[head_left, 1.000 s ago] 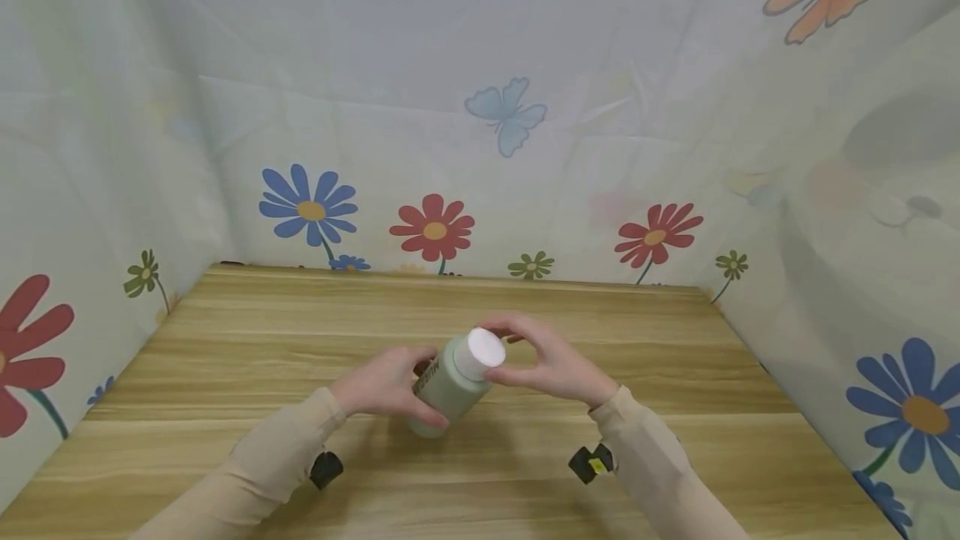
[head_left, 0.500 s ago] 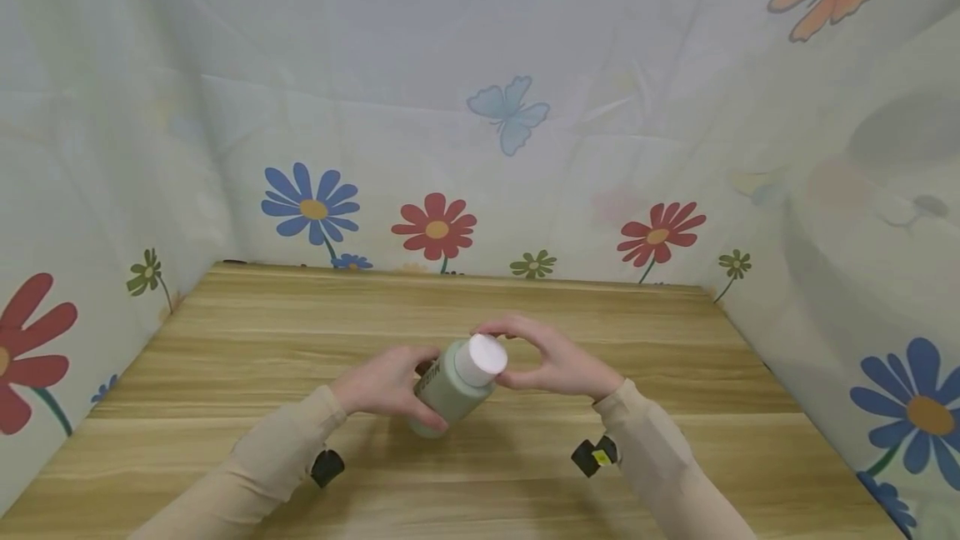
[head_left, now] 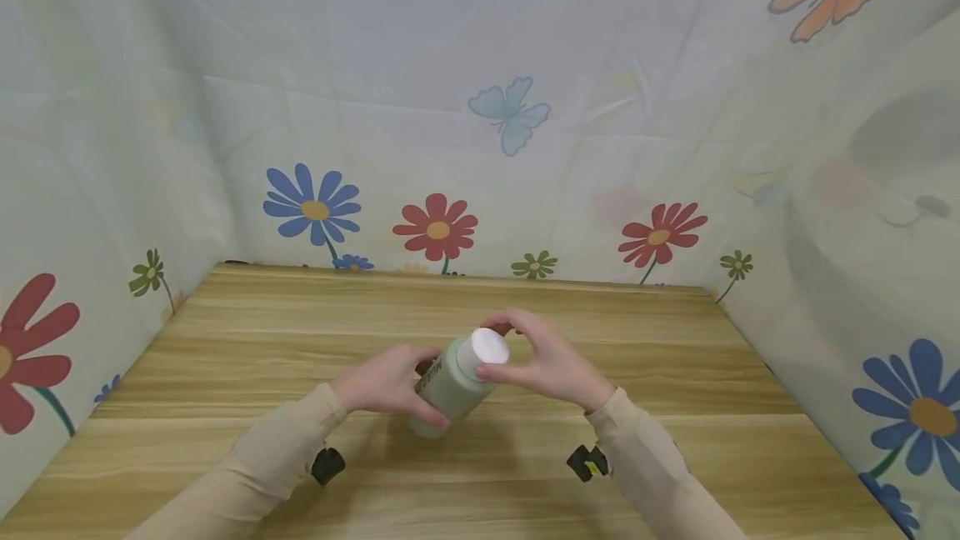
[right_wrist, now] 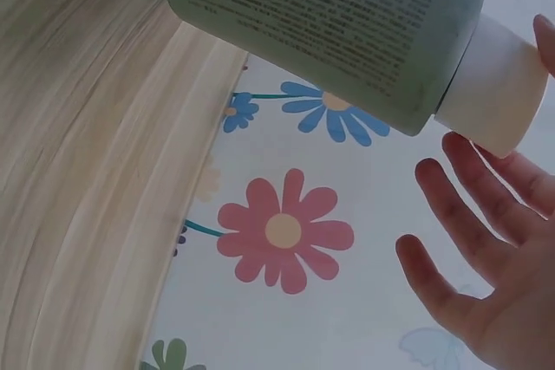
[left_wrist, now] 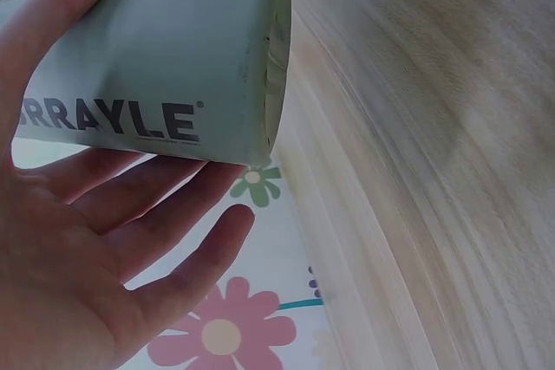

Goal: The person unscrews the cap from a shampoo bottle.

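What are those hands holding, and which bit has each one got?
A pale green, rounded bottle with a round white cap: the left hand grips its body, the right hand pinches the cap.

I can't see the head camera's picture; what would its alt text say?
A person's left hand grips a tilted, pale green bottle while their right hand holds its white cap between thumb and fingers, over a wood-grain table. Behind is a pale backdrop printed with flowers and butterflies.

left grip (head_left: pixel 386 383): clasping | right grip (head_left: pixel 553 363): pinching | forearms (head_left: pixel 262 448): angled inward
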### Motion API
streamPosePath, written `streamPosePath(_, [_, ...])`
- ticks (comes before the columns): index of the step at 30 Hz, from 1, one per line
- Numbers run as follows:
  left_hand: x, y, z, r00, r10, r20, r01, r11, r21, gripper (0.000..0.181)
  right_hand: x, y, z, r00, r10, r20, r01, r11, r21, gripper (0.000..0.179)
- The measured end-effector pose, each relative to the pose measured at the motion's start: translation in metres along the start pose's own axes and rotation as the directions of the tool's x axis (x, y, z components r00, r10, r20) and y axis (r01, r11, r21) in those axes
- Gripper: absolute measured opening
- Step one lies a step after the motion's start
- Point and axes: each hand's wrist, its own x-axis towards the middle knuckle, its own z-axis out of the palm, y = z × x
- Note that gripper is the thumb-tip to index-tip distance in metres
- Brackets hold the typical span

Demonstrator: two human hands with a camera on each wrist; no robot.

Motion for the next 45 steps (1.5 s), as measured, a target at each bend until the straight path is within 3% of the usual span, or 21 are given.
streamPosePath(9, [0.001, -0.002, 0.000, 1.000, 0.005, 0.007, -0.005, 1.000, 0.000, 0.065, -0.002, 0.000, -0.004, 0.998, -0.065, 0.023, 0.066, 0.998, -0.018, 0.048])
streamPosePath(15, [0.001, -0.002, 0.000, 1.000, 0.005, -0.004, -0.005, 1.000, -0.004, 0.067, -0.002, 0.002, -0.008, 0.989, -0.116, 0.087, 0.112, 0.993, 0.046, 0.054])
streamPosePath(22, [0.001, 0.000, -0.001, 1.000, 0.000, -0.023, 0.000, 1.000, 0.015, 0.065, -0.001, 0.002, -0.011, 0.984, -0.146, 0.107, 0.135, 0.986, 0.100, 0.056])
streamPosePath(29, [0.000, 0.002, 0.000, 0.999, -0.027, -0.043, 0.028, 0.999, 0.024, 0.067, -0.002, 0.000, -0.012, 0.991, -0.054, 0.124, 0.037, 0.990, 0.139, 0.063])
streamPosePath(34, [-0.001, 0.002, 0.000, 0.997, -0.054, -0.062, 0.056, 0.998, 0.034, 0.068, -0.002, -0.001, -0.008, 0.995, 0.020, 0.099, -0.027, 0.997, 0.074, 0.063])
streamPosePath(45, [0.001, 0.001, 0.004, 0.999, -0.023, -0.041, 0.025, 0.999, 0.025, 0.068, -0.004, -0.002, -0.012, 0.991, -0.071, 0.116, 0.067, 0.997, 0.033, 0.053])
